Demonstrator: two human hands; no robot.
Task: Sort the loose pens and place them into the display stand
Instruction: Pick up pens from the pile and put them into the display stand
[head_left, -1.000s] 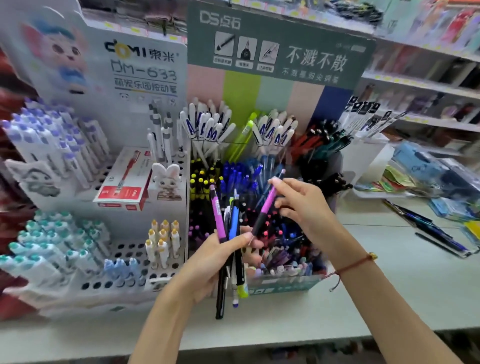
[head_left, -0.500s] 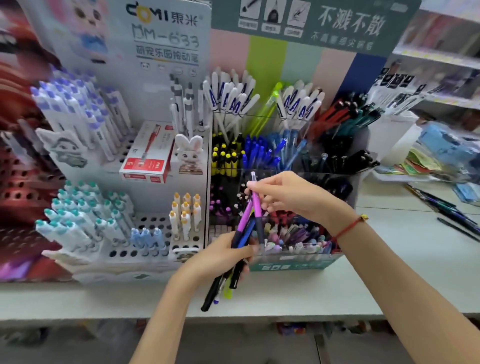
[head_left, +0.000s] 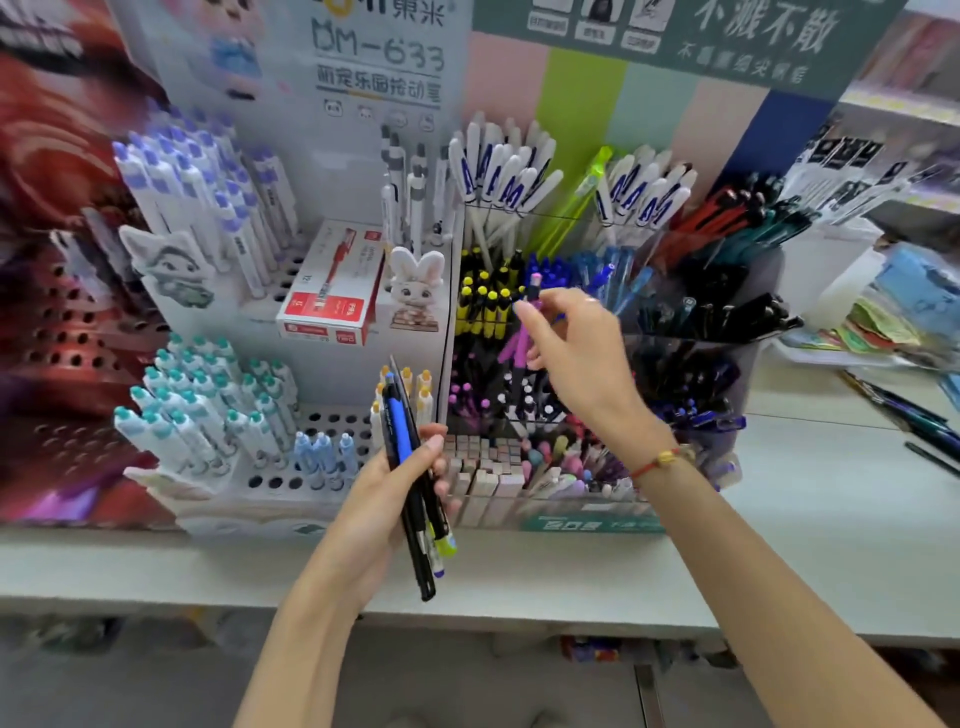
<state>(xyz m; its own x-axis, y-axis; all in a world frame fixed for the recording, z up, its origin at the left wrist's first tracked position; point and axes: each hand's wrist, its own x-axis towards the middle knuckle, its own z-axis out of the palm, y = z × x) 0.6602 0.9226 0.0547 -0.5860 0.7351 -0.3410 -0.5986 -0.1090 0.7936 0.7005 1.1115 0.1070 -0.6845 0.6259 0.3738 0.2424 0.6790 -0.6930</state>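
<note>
Sorting loose pens into tiered clear-plastic display stand (head_left: 691, 364), purple pen mid-placement.

Stand far centre-right on pale shelf counter (head_left: 831, 519), compartments crowded by colour. Right hand (head_left: 576, 358) over stand's middle tier, fingers pinching slim purple-and-black pen (head_left: 517, 345), roughly upright, blurred. Left hand (head_left: 384, 499) near centre, gripping bundle of blue, black and yellow-tipped loose pens (head_left: 415, 499). Best done: match to pink/purple-capped row just below, lower tip-first into a free gap, release only once seated. In the way: packed neighbouring pens, yellow-capped row just left. Around: white perforated pen rack (head_left: 291, 467) left, red-and-white pen box (head_left: 332, 291), white rabbit figurine (head_left: 415, 291).
</note>
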